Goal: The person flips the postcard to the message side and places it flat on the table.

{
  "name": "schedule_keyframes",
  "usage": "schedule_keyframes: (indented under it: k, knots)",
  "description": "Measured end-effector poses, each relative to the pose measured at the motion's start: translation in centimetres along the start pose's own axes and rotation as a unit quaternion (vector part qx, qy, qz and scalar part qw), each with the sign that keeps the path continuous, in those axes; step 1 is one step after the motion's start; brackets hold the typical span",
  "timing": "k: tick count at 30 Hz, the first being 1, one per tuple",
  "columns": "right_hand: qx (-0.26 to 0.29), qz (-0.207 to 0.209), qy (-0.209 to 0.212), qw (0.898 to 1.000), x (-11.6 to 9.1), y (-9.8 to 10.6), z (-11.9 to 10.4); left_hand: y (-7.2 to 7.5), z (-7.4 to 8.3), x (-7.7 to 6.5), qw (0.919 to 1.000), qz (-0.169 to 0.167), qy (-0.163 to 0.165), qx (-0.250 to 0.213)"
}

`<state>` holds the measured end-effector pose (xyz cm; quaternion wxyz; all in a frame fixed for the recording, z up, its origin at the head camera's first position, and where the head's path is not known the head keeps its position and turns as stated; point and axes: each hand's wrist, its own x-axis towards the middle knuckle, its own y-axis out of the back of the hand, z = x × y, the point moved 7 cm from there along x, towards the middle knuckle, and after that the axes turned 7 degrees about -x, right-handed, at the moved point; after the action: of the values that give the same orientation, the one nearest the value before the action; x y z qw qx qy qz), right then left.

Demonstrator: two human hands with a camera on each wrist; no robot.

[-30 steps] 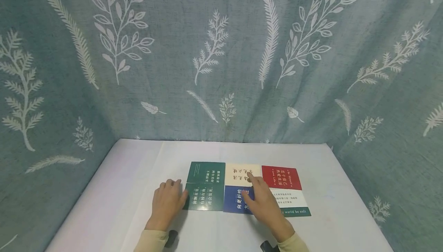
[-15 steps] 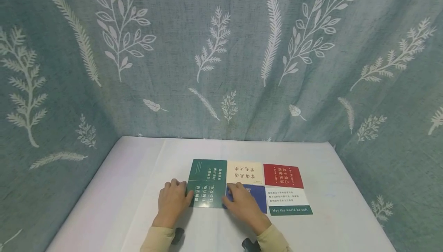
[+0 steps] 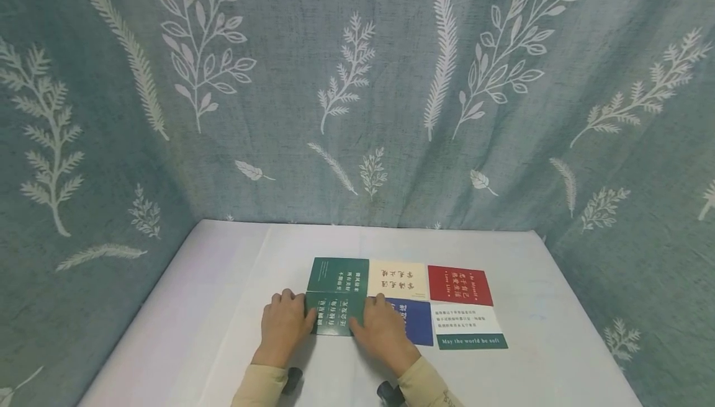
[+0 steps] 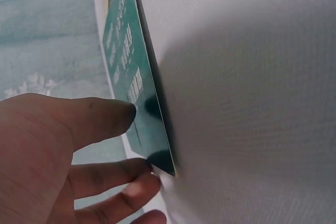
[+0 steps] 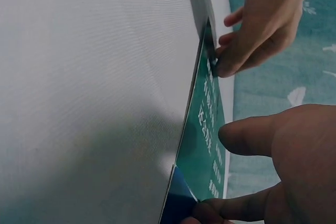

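Observation:
A dark green card with white writing (image 3: 334, 315) lies flat on the white table between my hands. My left hand (image 3: 283, 326) is at its left edge; in the left wrist view, the thumb hovers at the card's face and the fingertips meet its corner. My right hand (image 3: 385, 332) is at its right side, thumb over the green card (image 5: 197, 150) and fingers by the seam with a blue card (image 3: 419, 327). In the right wrist view, the blue card's corner slightly overlaps the green one. A second green card (image 3: 337, 275) adjoins behind.
Behind the blue card lies a cream card (image 3: 398, 280). Further right sit a red card (image 3: 460, 285) and a white card with a green band (image 3: 469, 320). Patterned curtains (image 3: 301, 84) rise behind the white table (image 3: 234, 283) and along both sides.
My right hand has moved left, from over the cream and blue cards to the green card's right side. My left hand has stayed by the green card's left edge.

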<state>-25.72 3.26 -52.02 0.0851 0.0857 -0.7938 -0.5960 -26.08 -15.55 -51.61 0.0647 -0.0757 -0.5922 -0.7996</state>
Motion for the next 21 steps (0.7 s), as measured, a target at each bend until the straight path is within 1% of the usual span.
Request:
schedule_keyframes:
  k: [3,12,14,17,19,21]
  knots:
    - [0.0,0.0,-0.002,1.0,0.1,0.0,0.0,-0.1,-0.3,0.1,0.9997,-0.011,0.014,-0.014]
    - [0.028,-0.001,-0.013,1.0,0.3,-0.6,0.5,0.1,-0.7,0.2,0.9975,-0.016,0.037,-0.058]
    - [0.04,-0.001,-0.018,0.999,0.3,-0.7,0.7,0.2,-0.8,0.3,0.9964,-0.01,0.041,-0.074]
    - [0.057,0.003,-0.025,0.998,0.2,-0.7,1.0,0.5,-0.9,0.3,0.9937,0.01,0.044,-0.102]
    - [0.064,0.01,-0.03,0.997,0.2,-0.6,1.2,0.7,-0.9,0.4,0.9909,0.023,0.044,-0.125]
    - [0.069,0.019,-0.032,0.997,0.1,-0.5,1.5,0.9,-1.1,0.4,0.9861,0.03,0.048,-0.156]
